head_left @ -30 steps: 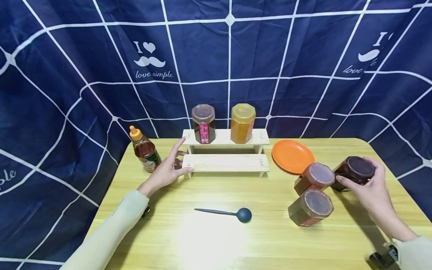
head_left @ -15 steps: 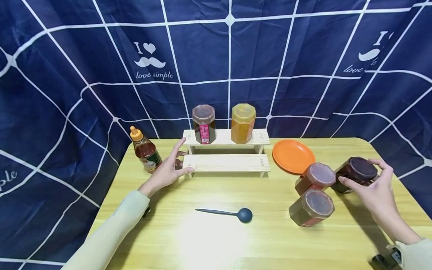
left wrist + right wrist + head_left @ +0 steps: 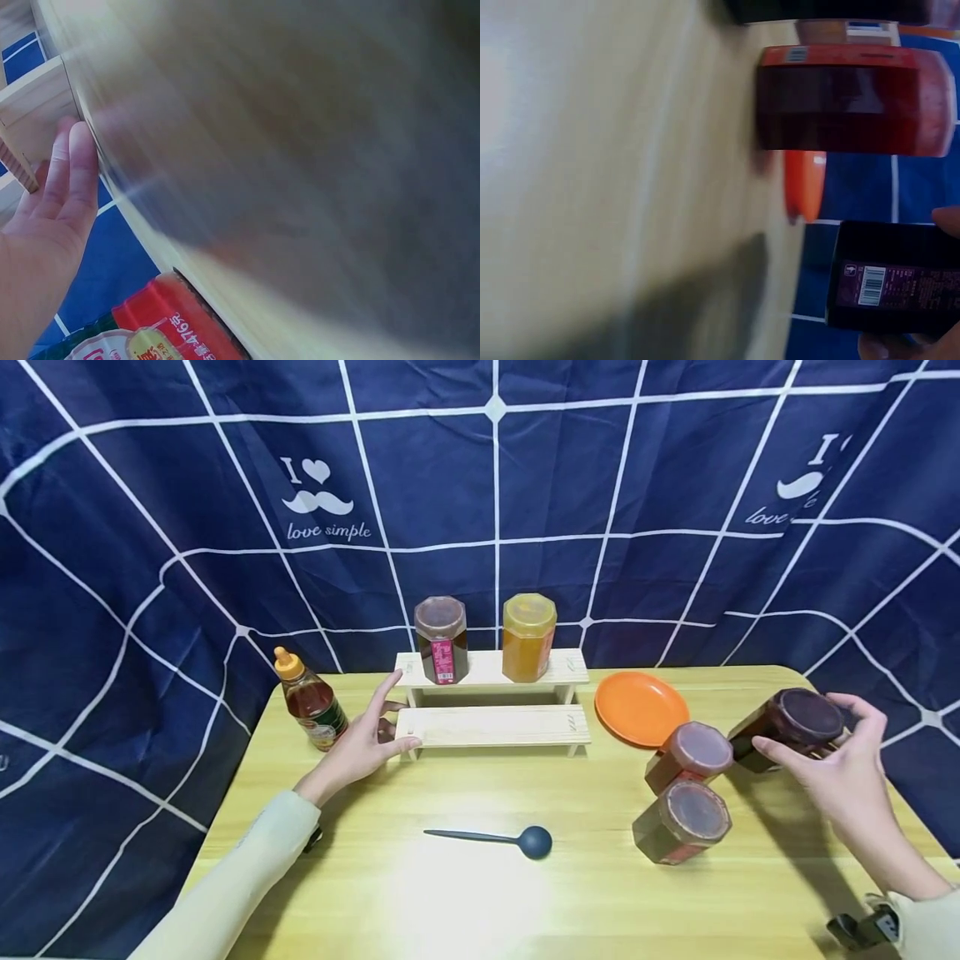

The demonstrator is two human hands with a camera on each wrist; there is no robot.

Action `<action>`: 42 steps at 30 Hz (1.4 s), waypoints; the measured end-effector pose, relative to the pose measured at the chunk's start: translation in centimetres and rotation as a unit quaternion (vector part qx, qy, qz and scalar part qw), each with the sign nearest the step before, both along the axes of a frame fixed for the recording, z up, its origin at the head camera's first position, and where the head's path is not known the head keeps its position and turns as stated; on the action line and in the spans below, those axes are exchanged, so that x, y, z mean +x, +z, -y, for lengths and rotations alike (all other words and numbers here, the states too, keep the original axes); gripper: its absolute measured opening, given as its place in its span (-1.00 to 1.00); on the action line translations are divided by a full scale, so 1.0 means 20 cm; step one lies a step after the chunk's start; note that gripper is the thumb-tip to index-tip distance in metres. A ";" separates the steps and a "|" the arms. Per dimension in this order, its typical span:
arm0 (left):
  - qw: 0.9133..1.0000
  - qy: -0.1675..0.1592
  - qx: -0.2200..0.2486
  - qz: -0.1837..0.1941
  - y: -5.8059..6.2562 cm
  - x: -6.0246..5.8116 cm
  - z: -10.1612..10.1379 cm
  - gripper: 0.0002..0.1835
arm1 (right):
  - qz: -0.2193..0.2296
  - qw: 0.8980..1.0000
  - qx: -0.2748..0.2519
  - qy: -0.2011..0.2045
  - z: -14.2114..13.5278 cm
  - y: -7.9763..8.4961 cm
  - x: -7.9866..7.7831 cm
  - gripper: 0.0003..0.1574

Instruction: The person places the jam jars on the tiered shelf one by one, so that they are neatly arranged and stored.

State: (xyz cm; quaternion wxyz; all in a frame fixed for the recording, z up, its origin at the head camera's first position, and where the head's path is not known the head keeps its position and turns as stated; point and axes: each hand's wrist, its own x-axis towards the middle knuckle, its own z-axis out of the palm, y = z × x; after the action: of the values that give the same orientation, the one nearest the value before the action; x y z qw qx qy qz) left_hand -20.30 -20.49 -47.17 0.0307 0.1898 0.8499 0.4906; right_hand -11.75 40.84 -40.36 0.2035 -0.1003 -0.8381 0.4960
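My right hand (image 3: 851,777) grips a dark octagonal jar (image 3: 761,731) from the right side, thumb in front and fingers behind. In the right wrist view this jar (image 3: 881,281), its purple label showing a barcode, hangs above the tabletop with its shadow below. My left hand (image 3: 356,750) touches the left end of a two-step wooden rack (image 3: 491,727). Straight fingers (image 3: 79,161) lie along the rack's side panel (image 3: 37,105) in the left wrist view. A brown jar (image 3: 441,647) and a yellow honey jar (image 3: 528,647) stand on the upper step.
Left of the rack stands a squeeze bottle (image 3: 315,706) with an orange cap, close to my left hand. A reddish jar (image 3: 686,760) and a brownish jar (image 3: 675,827) stand left of the held jar. An orange plate (image 3: 641,710) lies behind them. A black spoon (image 3: 535,842) lies in front.
My right hand has lifted the dark jar off the table and tilted it slightly. The left hand stays at the rack. The whole head view has shifted a little.
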 end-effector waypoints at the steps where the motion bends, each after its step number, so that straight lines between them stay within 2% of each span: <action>1: 1.000 0.000 -0.001 0.001 0.00 0.00 0.01 0.22 | -0.004 1.000 -0.001 0.007 0.01 0.01 0.00 0.21; 8: 1.000 -0.002 0.007 0.005 0.01 0.01 0.01 0.22 | -0.036 0.998 0.029 0.045 0.07 0.14 -0.01 0.26; 11: 1.000 -0.001 0.012 0.003 0.03 0.02 -0.01 0.21 | -0.050 0.997 0.012 0.065 0.09 0.19 0.00 0.27; 15: 1.000 -0.001 0.015 0.006 0.02 0.03 -0.02 0.21 | -0.045 0.995 0.023 0.086 0.12 0.27 0.01 0.29; 17: 1.000 -0.003 0.012 0.007 0.00 0.02 -0.01 0.21 | -0.032 0.994 0.058 0.086 0.12 0.31 0.01 0.30; 22: 1.000 -0.003 0.008 0.004 0.00 0.01 -0.01 0.22 | -0.029 0.991 0.077 0.104 0.15 0.38 0.01 0.33; 33: 1.000 -0.016 -0.023 -0.006 0.03 0.00 0.03 0.21 | -0.021 0.987 0.061 0.147 0.28 0.45 -0.03 0.28; 39: 0.999 -0.020 -0.027 -0.004 0.03 -0.01 0.03 0.20 | -0.032 0.981 0.008 0.191 0.38 0.48 -0.06 0.27; 42: 0.999 -0.018 -0.028 -0.005 0.04 -0.01 0.02 0.20 | -0.024 0.980 0.025 0.194 0.43 0.49 -0.07 0.28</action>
State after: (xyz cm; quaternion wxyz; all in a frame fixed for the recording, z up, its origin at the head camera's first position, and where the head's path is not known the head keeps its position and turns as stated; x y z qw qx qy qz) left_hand -20.51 -20.99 -46.45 0.0407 0.2062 0.8598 0.4653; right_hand -13.18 32.25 -30.57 0.1256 0.0813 -0.8487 0.5072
